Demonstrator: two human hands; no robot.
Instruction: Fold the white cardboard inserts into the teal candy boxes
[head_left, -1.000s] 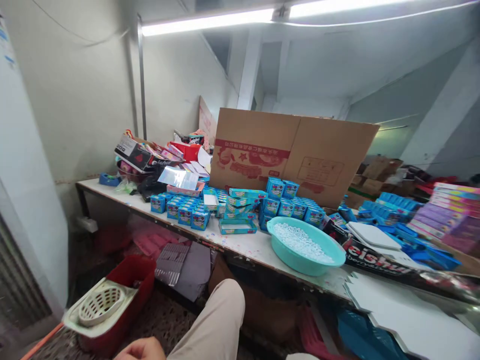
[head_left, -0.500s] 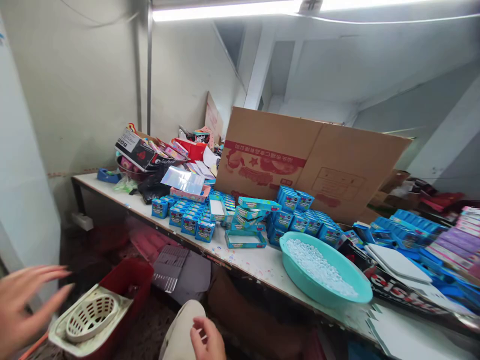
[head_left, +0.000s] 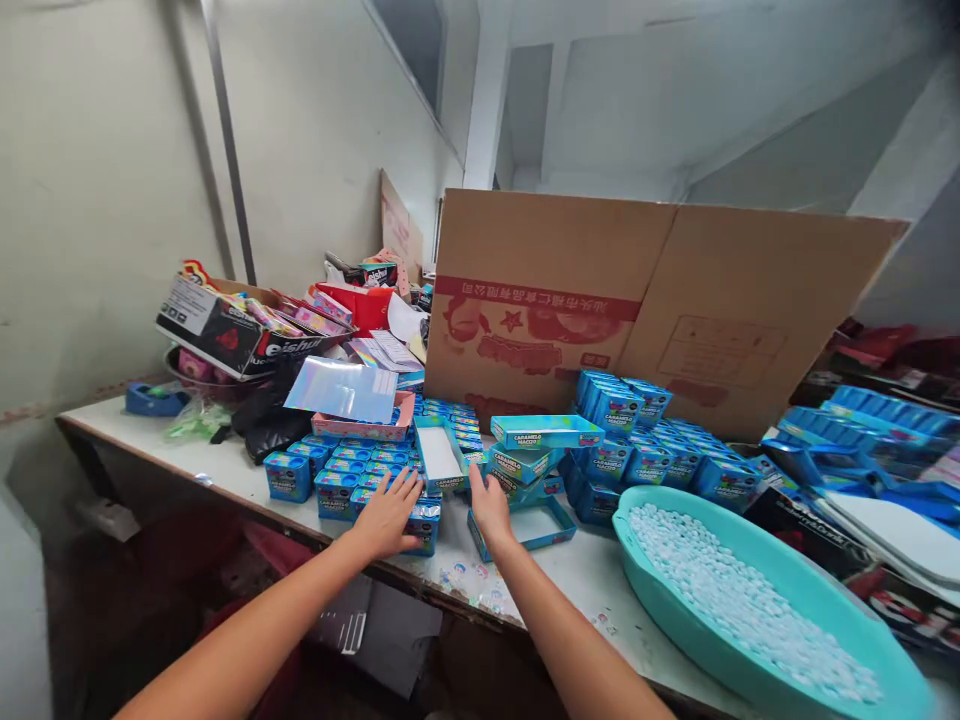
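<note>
My left hand (head_left: 388,514) lies flat, fingers spread, on a cluster of small blue candy boxes (head_left: 337,474) at the front of the white table (head_left: 210,472). My right hand (head_left: 489,505) reaches beside it, fingers out, at the near edge of an open blue tray box (head_left: 525,525). Between the hands stands another open blue tray box (head_left: 441,455) tilted on the pile. More blue boxes (head_left: 637,450) are stacked to the right. Neither hand holds anything that I can see.
A teal basin (head_left: 675,610) full of small white pellets sits at the right front. A big flattened cardboard box (head_left: 660,310) stands behind the stacks. A heap of coloured packaging (head_left: 255,325) and a blue tape dispenser (head_left: 154,398) lie at the left.
Both hands have come up from my lap and side onto the table among the blue boxes. The view has moved closer and lower toward the table.
</note>
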